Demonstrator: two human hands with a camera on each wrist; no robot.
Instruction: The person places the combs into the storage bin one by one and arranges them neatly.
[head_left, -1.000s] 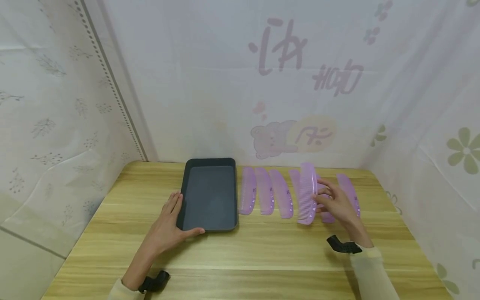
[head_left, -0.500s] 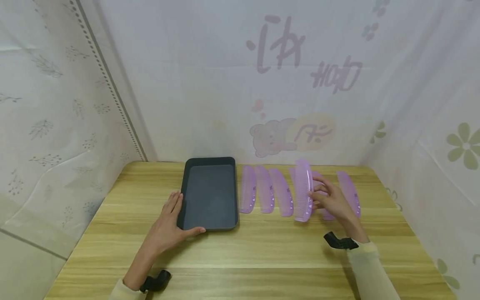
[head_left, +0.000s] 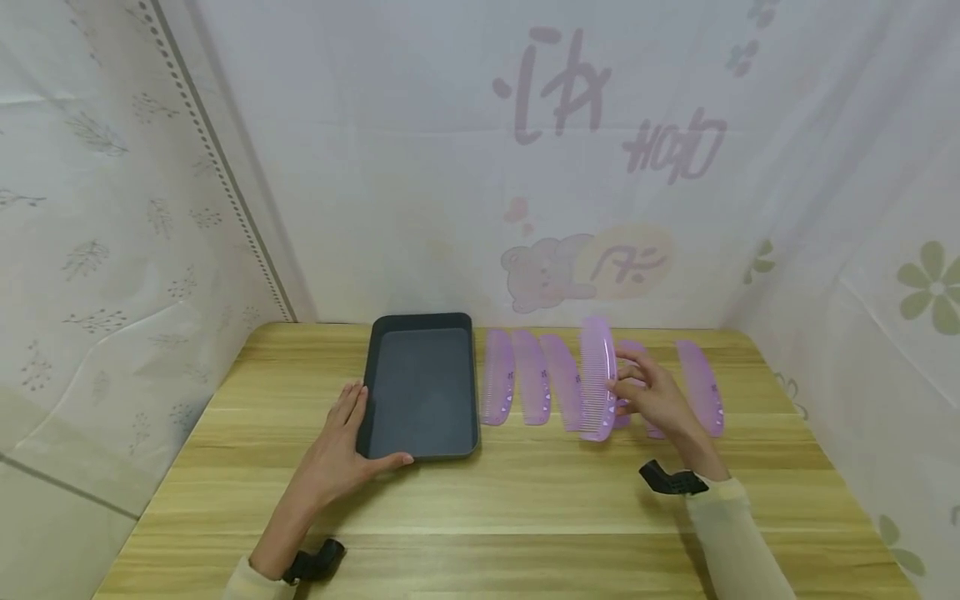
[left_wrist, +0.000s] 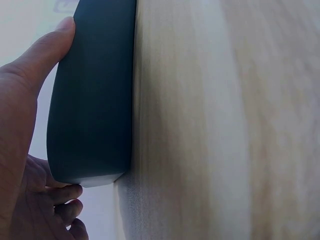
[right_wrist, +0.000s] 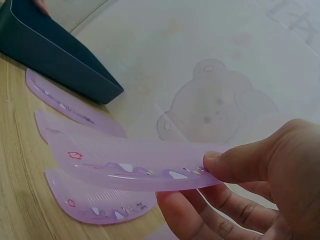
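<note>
My right hand (head_left: 652, 396) pinches a translucent purple comb (head_left: 596, 379) by its smooth spine, thumb on one face and fingers on the other. In the right wrist view this held comb (right_wrist: 125, 160) hangs above other purple combs, its spine decorated with small white and red prints. My left hand (head_left: 337, 450) rests at the near left corner of a dark grey rectangular tray (head_left: 422, 454), thumb along the front rim, straight fingers against the left side. In the left wrist view the thumb touches the top of the tray wall (left_wrist: 92, 100). The tray's inside is bare.
Several purple combs lie in a row on the wooden table (head_left: 480, 517), right of the tray, including a leftmost comb (head_left: 498, 379) and a rightmost comb (head_left: 701, 387). Some are partly hidden behind the held comb and right hand. A printed white curtain (head_left: 420, 167) hangs behind the table.
My right hand has carried the held comb a little to the left, toward the tray, and it now overlaps a different part of the row. My left hand and the tray stay put.
</note>
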